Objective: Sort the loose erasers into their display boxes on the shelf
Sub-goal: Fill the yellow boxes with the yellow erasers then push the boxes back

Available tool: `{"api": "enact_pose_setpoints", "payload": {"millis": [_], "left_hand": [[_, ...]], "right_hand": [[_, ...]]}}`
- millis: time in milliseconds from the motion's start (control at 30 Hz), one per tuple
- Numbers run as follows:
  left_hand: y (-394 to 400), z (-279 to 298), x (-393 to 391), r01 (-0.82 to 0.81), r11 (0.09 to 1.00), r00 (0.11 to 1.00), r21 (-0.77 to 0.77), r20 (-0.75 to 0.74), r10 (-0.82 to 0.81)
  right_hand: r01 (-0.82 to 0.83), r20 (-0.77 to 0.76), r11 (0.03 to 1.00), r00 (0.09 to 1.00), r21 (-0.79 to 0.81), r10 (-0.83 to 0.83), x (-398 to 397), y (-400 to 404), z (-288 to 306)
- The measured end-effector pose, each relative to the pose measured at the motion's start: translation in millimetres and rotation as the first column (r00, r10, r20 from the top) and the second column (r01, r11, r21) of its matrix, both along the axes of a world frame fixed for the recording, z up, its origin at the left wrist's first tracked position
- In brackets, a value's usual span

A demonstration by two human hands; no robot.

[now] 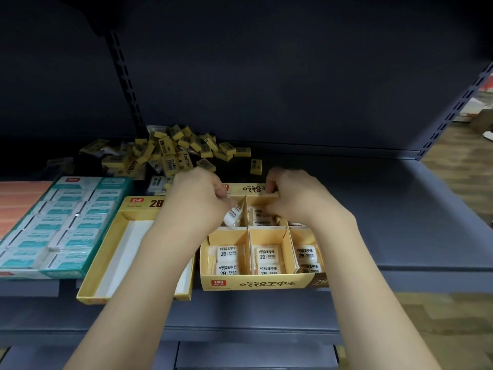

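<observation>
The left hand pinches a white eraser over the back-left compartment of the divided yellow box; the right hand curls its fingers into the back-middle compartment, its hold hidden; loose yellow erasers lie heaped behind on the shelf
</observation>
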State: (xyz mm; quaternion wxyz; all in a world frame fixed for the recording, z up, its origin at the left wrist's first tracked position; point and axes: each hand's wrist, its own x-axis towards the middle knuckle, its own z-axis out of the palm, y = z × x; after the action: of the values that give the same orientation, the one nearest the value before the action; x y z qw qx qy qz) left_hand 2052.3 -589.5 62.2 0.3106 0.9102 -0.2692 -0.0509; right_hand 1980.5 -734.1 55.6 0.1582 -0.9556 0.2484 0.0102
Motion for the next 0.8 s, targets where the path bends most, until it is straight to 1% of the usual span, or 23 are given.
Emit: {"api": "enact_pose_setpoints", "payload": {"millis": [100, 167, 233, 300, 367, 433, 500, 600, 667, 733, 800], "left_hand": [[-1, -1, 2, -0.045, 0.997, 0.994, -0.056, -0.097, 0.039], [-1, -3, 1, -0.108, 0.982, 0.982, -0.157, -0.169, 0.081], [-1, -5, -1, -0.155, 0.963, 0.977, -0.221, -0.178, 0.117], [-1, -7, -4, -0.161, 0.96, 0.978, -0.228, -0.168, 0.124], [-1, -9, -6, -0.134, 0.976, 0.984, -0.169, -0.139, 0.111], [2, -8, -7, -0.081, 0.996, 0.994, -0.043, -0.078, 0.077], [8, -3, -6, -0.028, 0.998, 0.999, 0.049, -0.027, 0.029], [17, 11, -1, 0.034, 0.991, 0.999, 0.127, -0.046, -0.029], [19, 19, 5, 0.076, 0.976, 0.996, 0.205, -0.052, -0.067], [16, 22, 12, 0.147, 0.955, 0.989, 0.259, -0.046, -0.14], [10, 22, 18, 0.253, 0.917, 0.967, 0.307, -0.075, -0.241]], "right_hand": [[-0.002, -0.011, 1.0, 1.0, 0.015, 0.003, 0, -1, 0], [-0.006, -0.01, 1.0, 1.0, 0.022, 0.006, 0, -1, 0], [-0.011, -0.006, 1.0, 1.0, 0.023, 0.011, 0, -1, 0], [-0.014, -0.006, 1.0, 1.0, 0.024, 0.014, 0, -1, 0], [-0.014, -0.004, 0.999, 1.0, 0.032, 0.014, 0, -2, 0], [-0.018, -0.004, 0.999, 1.0, 0.039, 0.018, 0, -2, 0], [-0.024, -0.005, 0.999, 1.0, 0.042, 0.024, 0, -2, 0], [-0.023, -0.001, 0.998, 1.0, 0.051, 0.023, 0, -3, -1], [-0.023, 0.0, 0.998, 1.0, 0.052, 0.023, 0, -3, -1], [-0.025, -0.002, 0.998, 1.0, 0.052, 0.025, 0, -3, -1], [-0.027, -0.006, 0.999, 1.0, 0.046, 0.027, 0, -3, -1]]}}
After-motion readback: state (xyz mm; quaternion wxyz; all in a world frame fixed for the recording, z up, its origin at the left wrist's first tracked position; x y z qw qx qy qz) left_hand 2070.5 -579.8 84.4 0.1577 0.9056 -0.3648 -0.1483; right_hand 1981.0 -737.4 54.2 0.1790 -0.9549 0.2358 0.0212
